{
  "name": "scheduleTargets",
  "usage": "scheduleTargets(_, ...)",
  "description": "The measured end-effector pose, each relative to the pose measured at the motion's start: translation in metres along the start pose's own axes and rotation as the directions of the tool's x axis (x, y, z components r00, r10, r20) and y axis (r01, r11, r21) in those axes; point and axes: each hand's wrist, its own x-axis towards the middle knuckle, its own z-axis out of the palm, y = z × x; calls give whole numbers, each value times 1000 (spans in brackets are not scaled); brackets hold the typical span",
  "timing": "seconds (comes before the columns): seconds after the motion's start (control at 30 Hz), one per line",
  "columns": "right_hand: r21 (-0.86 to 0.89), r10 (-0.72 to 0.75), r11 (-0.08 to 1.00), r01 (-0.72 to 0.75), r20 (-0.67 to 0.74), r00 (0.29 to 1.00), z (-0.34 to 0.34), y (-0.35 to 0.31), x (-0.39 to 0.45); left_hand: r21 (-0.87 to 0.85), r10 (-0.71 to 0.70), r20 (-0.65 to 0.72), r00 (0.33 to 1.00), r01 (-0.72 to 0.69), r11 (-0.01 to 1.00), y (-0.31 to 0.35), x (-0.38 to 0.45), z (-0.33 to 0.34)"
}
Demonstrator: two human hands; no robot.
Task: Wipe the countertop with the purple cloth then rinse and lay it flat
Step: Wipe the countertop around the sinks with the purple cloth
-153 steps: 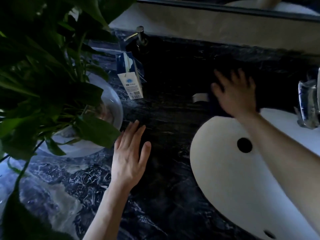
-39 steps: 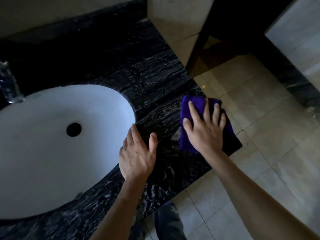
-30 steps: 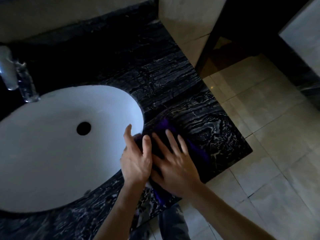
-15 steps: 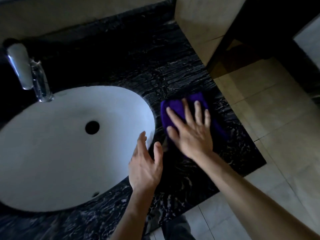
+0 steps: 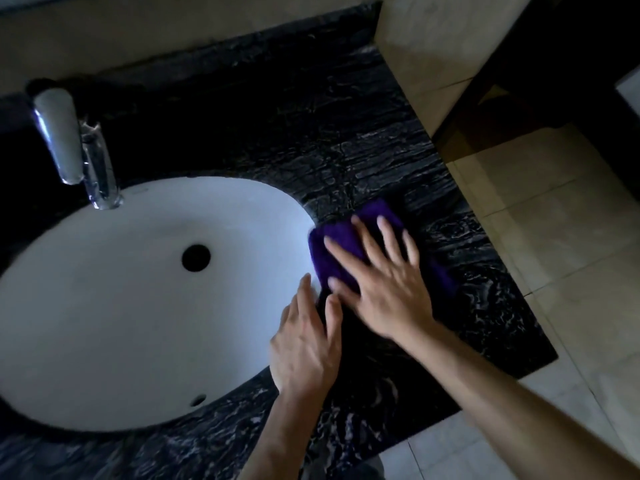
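Note:
The purple cloth (image 5: pixel 341 251) lies folded on the black marble countertop (image 5: pixel 346 140), right beside the right rim of the white sink (image 5: pixel 104 306). My right hand (image 5: pixel 381 278) presses flat on the cloth with fingers spread and straight, hiding its middle. My left hand (image 5: pixel 306 344) rests open on the counter at the sink's edge, just left of my right hand, fingers straight and pointing away from me.
A chrome faucet (image 5: pixel 74 147) stands behind the sink at the left. The countertop ends at the right, with beige floor tiles (image 5: pixel 571 254) below. A beige wall (image 5: pixel 433 39) meets the counter's far right corner.
My right hand has slid the cloth to the left, closer to the sink rim. My left hand has stayed flat at the sink's edge. The view has shifted slightly right.

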Motion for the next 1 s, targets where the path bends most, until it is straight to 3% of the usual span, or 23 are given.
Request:
scheduleTargets(0.23,-50,48,997,-51,-51,998,-7,25,124,-107,-14,-9,1000,13,994,29,50,12)
scheduleTargets(0.33,-43,13,999,-15,-54,998,-5,23,83,-288,-45,-24,999,36,957,30,55,13)
scheduleTargets(0.47,1,-51,999,51,37,998,-3,19,-37,-267,-8,-33,999,-1,964,29,50,12)
scheduleTargets(0.57,-5,-74,997,75,94,993,-3,24,-74,-223,-5,-45,999,-5,975,28,51,12)
scheduleTargets(0.7,-17,-48,999,49,44,998,-9,42,-8,-133,22,-48,999,-28,991,32,54,13)
scheduleTargets(0.87,-12,123,992,-124,-50,991,-11,53,125,-66,11,-39,999,-13,998,36,54,12)
scheduleTargets(1.0,-23,84,996,-85,-50,995,-8,43,111,-86,13,-51,999,-18,996,36,52,12)
